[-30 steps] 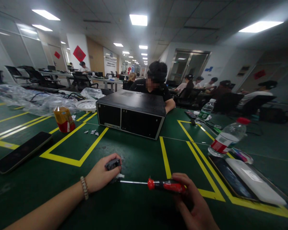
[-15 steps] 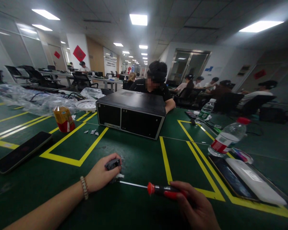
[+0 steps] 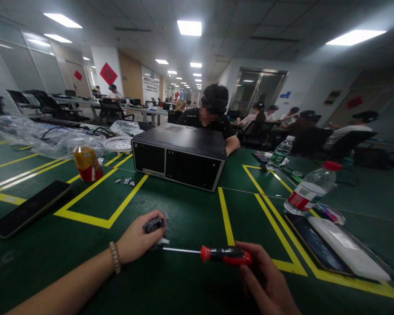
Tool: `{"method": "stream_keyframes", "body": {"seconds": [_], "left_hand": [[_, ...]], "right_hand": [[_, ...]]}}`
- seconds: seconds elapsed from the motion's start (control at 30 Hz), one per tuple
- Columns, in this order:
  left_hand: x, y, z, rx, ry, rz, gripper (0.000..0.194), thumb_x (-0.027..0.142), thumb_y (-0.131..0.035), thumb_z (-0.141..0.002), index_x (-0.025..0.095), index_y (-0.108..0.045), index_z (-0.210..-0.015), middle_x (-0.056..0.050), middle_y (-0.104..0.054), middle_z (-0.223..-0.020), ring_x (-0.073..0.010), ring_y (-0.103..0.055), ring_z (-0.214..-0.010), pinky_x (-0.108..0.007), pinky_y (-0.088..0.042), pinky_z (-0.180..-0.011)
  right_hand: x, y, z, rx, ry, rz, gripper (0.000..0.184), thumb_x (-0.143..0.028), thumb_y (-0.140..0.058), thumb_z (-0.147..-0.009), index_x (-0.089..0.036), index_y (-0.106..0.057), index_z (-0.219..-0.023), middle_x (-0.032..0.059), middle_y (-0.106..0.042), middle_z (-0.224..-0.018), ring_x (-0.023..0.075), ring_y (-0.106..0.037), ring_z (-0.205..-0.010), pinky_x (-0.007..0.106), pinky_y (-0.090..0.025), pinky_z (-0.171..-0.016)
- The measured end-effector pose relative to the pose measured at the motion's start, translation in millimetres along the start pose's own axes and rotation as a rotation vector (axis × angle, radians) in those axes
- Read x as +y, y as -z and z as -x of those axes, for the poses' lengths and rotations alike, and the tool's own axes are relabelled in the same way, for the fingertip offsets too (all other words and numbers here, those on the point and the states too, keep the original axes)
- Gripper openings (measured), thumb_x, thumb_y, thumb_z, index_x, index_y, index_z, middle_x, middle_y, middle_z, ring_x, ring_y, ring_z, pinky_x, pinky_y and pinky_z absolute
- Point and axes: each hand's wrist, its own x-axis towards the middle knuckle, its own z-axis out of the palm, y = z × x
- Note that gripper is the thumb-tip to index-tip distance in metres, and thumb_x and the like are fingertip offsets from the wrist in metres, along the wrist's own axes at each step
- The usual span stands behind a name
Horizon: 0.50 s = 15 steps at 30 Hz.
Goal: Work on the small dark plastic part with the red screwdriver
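My left hand [image 3: 146, 234] is closed around a small dark grey, blocky part [image 3: 153, 225]; its kind is unclear. A bit of white material [image 3: 164, 241] shows just below the fingers. To the right lies a screwdriver [image 3: 226, 255] with a red and black handle, roughly level, its thin shaft pointing left at the left hand. The tip ends by the lower side of that hand, and what it meets there is hidden. Around the rear end of the handle, my right hand [image 3: 265, 275] has a loose hold, index finger above and thumb below.
A black computer case [image 3: 193, 168] stands ahead, a person [image 3: 213, 109] behind it. At left are a phone [image 3: 31, 208], an orange-labelled drink bottle [image 3: 87, 163] and plastic wrap [image 3: 52, 135]. A red-capped bottle [image 3: 311, 188] and stacked devices [image 3: 341, 247] are at right.
My right hand's fingers have loosened and slid back towards the handle's end, and the handle has turned, showing more of itself. The left hand has hardly moved.
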Motion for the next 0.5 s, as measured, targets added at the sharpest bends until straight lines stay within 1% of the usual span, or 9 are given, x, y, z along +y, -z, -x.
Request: {"method": "stream_keyframes", "body": {"seconds": [0.07,0.13,0.2,0.3,0.4,0.43,0.5], "left_hand": [[0.4,0.1,0.3,-0.01,0.014,0.013,0.018,0.035,-0.061,-0.091,0.02,-0.061,-0.101,-0.004,-0.066,-0.097,-0.0223,-0.064,-0.087,-0.034,-0.052,-0.077],[1.6,-0.2,0.8,-0.009,0.015,0.014,0.018,0.035,-0.061,-0.09,0.02,-0.061,-0.101,-0.004,-0.066,-0.097,-0.0224,-0.064,-0.087,-0.034,-0.052,-0.077],[2.8,-0.9,1.1,-0.001,0.006,0.009,0.017,0.033,-0.061,-0.09,0.02,-0.061,-0.1,-0.004,-0.065,-0.095,-0.0217,-0.064,-0.085,-0.033,-0.052,-0.075],[3.5,-1.3,1.0,0.006,-0.001,0.005,0.015,0.032,-0.06,-0.09,0.02,-0.061,-0.099,-0.003,-0.064,-0.092,-0.0206,-0.063,-0.081,-0.033,-0.052,-0.074],[2.9,-0.4,0.7,-0.016,0.018,0.028,0.017,0.033,-0.061,-0.09,0.02,-0.06,-0.101,-0.003,-0.066,-0.093,-0.0208,-0.064,-0.081,-0.033,-0.052,-0.074],[2.7,0.2,0.6,-0.025,0.022,0.038,0.018,0.034,-0.061,-0.091,0.02,-0.06,-0.102,-0.003,-0.066,-0.094,-0.0211,-0.065,-0.082,-0.033,-0.053,-0.074],[2.4,1.1,0.8,-0.035,0.021,0.046,0.019,0.036,-0.062,-0.091,0.021,-0.06,-0.102,-0.004,-0.066,-0.096,-0.0218,-0.065,-0.084,-0.035,-0.053,-0.076]], "right_hand": [[-1.8,-1.3,-0.1,0.042,0.008,0.013,0.044,-0.061,-0.055,-0.098,-0.022,-0.064,-0.117,0.0023,-0.068,-0.071,0.0195,-0.064,-0.055,0.029,-0.053,-0.048],[-2.6,-1.3,-0.9,0.057,0.035,0.044,0.047,-0.066,-0.053,-0.097,-0.021,-0.068,-0.103,0.0018,-0.066,-0.067,0.0186,-0.062,-0.054,0.027,-0.05,-0.046],[-2.4,0.2,-2.4,0.043,0.061,0.088,0.051,-0.069,-0.051,-0.097,-0.021,-0.069,-0.092,0.0013,-0.064,-0.064,0.0184,-0.062,-0.053,0.026,-0.048,-0.046],[-0.6,3.3,-5.3,0.023,0.091,0.163,0.056,-0.07,-0.046,-0.097,-0.022,-0.069,-0.083,0.0013,-0.064,-0.061,0.0186,-0.063,-0.053,0.026,-0.048,-0.046],[1.5,3.8,-7.1,0.004,0.105,0.202,0.057,-0.07,-0.045,-0.098,-0.022,-0.069,-0.078,0.0016,-0.064,-0.059,0.0191,-0.064,-0.054,0.026,-0.048,-0.046],[2.0,3.2,-7.2,0.004,0.099,0.195,0.056,-0.07,-0.046,-0.097,-0.022,-0.07,-0.08,0.0016,-0.064,-0.059,0.0193,-0.064,-0.054,0.026,-0.048,-0.046],[2.7,1.1,-6.6,0.025,0.075,0.167,0.05,-0.067,-0.049,-0.097,-0.022,-0.071,-0.091,0.0024,-0.067,-0.065,0.02,-0.065,-0.055,0.027,-0.049,-0.046]]}}
